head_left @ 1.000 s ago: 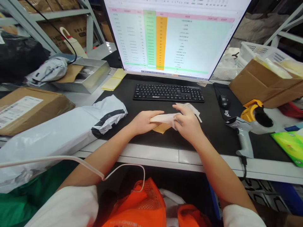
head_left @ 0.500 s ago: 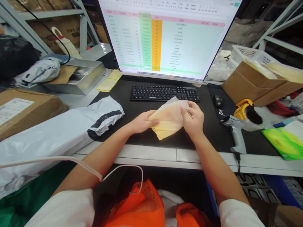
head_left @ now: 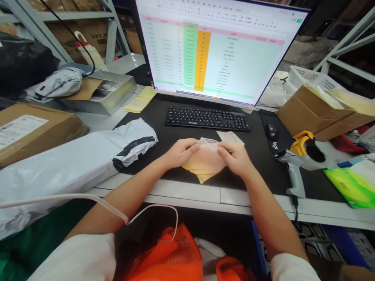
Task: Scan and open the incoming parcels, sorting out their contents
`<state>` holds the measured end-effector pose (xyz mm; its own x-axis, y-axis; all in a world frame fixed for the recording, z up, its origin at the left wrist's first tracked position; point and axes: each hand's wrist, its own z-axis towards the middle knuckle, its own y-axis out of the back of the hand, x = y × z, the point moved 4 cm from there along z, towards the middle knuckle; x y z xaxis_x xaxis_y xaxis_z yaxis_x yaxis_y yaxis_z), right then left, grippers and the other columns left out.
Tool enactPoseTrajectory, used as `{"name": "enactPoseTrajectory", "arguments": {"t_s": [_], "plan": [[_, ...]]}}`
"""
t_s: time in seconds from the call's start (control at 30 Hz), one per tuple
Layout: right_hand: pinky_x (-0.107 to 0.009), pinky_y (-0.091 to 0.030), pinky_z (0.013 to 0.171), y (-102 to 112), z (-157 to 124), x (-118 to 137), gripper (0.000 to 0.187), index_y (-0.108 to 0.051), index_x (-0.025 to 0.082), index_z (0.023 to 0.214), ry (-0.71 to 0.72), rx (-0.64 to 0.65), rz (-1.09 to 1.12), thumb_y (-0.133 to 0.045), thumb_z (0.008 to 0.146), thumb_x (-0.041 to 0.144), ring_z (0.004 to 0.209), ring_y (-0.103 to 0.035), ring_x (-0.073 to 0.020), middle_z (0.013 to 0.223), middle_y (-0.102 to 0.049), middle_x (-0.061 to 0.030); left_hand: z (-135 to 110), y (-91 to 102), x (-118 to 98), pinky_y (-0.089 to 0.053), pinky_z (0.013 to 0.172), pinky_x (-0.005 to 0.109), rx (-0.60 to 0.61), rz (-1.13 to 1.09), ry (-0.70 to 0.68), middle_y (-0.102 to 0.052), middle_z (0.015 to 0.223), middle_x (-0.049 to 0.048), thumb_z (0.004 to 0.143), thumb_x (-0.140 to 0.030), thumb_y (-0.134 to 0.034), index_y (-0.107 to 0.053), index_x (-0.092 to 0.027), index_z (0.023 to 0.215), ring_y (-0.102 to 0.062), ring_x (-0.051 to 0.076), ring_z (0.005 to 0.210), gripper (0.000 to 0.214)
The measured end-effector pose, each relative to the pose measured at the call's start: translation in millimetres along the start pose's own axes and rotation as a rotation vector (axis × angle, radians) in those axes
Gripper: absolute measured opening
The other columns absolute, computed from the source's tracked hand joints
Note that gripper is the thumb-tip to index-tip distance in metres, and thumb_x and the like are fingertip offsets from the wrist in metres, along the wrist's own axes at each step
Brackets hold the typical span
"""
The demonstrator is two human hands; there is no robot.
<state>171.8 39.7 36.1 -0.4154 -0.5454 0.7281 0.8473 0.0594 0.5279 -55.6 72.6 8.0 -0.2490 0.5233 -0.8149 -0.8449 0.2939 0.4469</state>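
Between my hands is a thin, pale yellow bag (head_left: 202, 164) with a translucent whitish upper part, held over the black desk mat (head_left: 164, 177). My left hand (head_left: 183, 153) pinches its upper left edge between thumb and fingers. On the other side, my right hand (head_left: 236, 157) is closed on its upper right edge. A whitish translucent flap (head_left: 231, 137) sticks out behind the right fingers. What the yellow bag contains, if anything, cannot be made out. Just beyond the hands lies a black keyboard (head_left: 208, 119).
A monitor (head_left: 228, 50) stands behind the keyboard. To the right are a barcode scanner (head_left: 293, 171), a yellow tape dispenser (head_left: 306, 146), a mouse (head_left: 271, 130) and a cardboard box (head_left: 310, 111). A white plastic parcel (head_left: 73, 160) and a brown parcel (head_left: 38, 130) lie left.
Both hands have come a little nearer, and the bag's top edge now faces up between them. The left hand has shifted from the bag's side to its upper edge. The view has turned slightly.
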Motion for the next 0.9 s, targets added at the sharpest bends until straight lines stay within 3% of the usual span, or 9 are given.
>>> {"name": "enactPoseTrajectory", "arguments": {"t_s": [0.13,0.3,0.4,0.5,0.6,0.7,0.8,0.9], "plan": [[-0.041,-0.061,0.087,7.5,-3.8,-3.7,0.046,-0.075,0.025,0.125,-0.092,-0.01,0.156,-0.069,0.097,0.06,0.097,-0.074,-0.0257,0.116,-0.078,-0.0085,-2.9,4.6,-4.4,-0.056,0.076,0.031,-0.226,-0.146,-0.007,-0.076,0.087,0.0094,0.103,-0.064,-0.053,-0.077,-0.015,0.094,-0.07,0.02,0.081,0.056],[-0.044,-0.062,0.095,-8.0,-4.0,-5.1,0.038,-0.078,0.025,0.117,-0.12,-0.038,0.069,-0.077,0.092,0.053,0.106,-0.074,-0.0284,0.118,-0.078,-0.0102,-4.1,-3.8,-11.7,-0.056,0.077,0.031,-0.164,-0.168,-0.096,-0.076,0.098,0.0107,0.091,-0.059,-0.075,-0.076,-0.016,0.113,-0.071,0.02,0.088,0.049],[-0.045,-0.061,0.1,-10.2,-5.5,-2.8,0.043,-0.075,0.024,0.123,-0.093,-0.039,0.191,-0.079,0.091,0.053,0.11,-0.075,-0.0278,0.12,-0.077,-0.011,-5.5,-4.9,-17.5,-0.052,0.073,0.03,-0.222,-0.075,-0.139,-0.073,0.091,0.0077,0.097,-0.052,-0.069,-0.074,-0.017,0.09,-0.066,0.018,0.083,0.036],[-0.042,-0.063,0.089,2.0,-5.8,-6.1,0.052,-0.072,0.022,0.13,-0.126,0.016,0.217,-0.08,0.09,0.054,0.104,-0.076,-0.0268,0.116,-0.078,-0.0107,-7.5,0.1,-20.6,-0.05,0.072,0.032,-0.344,-0.064,-0.153,-0.066,0.083,0.0047,0.1,-0.054,-0.064,-0.066,-0.018,0.079,-0.061,0.017,0.077,0.042],[-0.036,-0.06,0.074,13.7,-4.2,-7.0,0.036,-0.079,0.021,0.107,-0.154,0.065,0.049,-0.075,0.092,0.053,0.085,-0.074,-0.0238,0.096,-0.08,-0.0067,-11.9,10.4,-24.6,-0.051,0.074,0.033,-0.515,-0.051,-0.177,-0.064,0.083,0.0041,0.1,-0.06,-0.062,-0.061,-0.02,0.081,-0.06,0.018,0.079,0.045],[-0.036,-0.056,0.071,17.0,-4.6,9.5,0.029,-0.078,0.022,0.086,0.007,-0.098,-0.093,-0.068,0.098,0.046,0.076,-0.07,-0.0214,0.082,-0.076,-0.0036,-19.3,19.1,-35.7,-0.052,0.075,0.033,-0.649,0.006,-0.292,-0.065,0.085,0.0041,0.103,-0.053,-0.061,-0.061,-0.021,0.084,-0.062,0.018,0.08,0.037],[-0.036,-0.055,0.075,14.3,-12.7,31.4,0.018,-0.075,0.024,0.091,0.23,-0.372,-0.109,-0.065,0.101,0.035,0.08,-0.068,-0.0212,0.087,-0.074,-0.0036,-29.1,22.3,-51.2,-0.052,0.075,0.034,-0.728,0.059,-0.508,-0.068,0.088,0.0033,0.105,-0.035,-0.062,-0.064,-0.022,0.09,-0.065,0.017,0.082,0.02],[-0.033,-0.053,0.072,6.0,-16.5,34.8,0.009,-0.073,0.024,0.093,0.226,-0.356,-0.055,-0.069,0.099,0.03,0.078,-0.066,-0.019,0.086,-0.072,-0.002,-34.4,22.5,-56.1,-0.053,0.076,0.034,-0.766,0.035,-0.565,-0.068,0.091,0.0032,0.105,-0.029,-0.061,-0.065,-0.023,0.095,-0.066,0.018,0.084,0.012]]}}
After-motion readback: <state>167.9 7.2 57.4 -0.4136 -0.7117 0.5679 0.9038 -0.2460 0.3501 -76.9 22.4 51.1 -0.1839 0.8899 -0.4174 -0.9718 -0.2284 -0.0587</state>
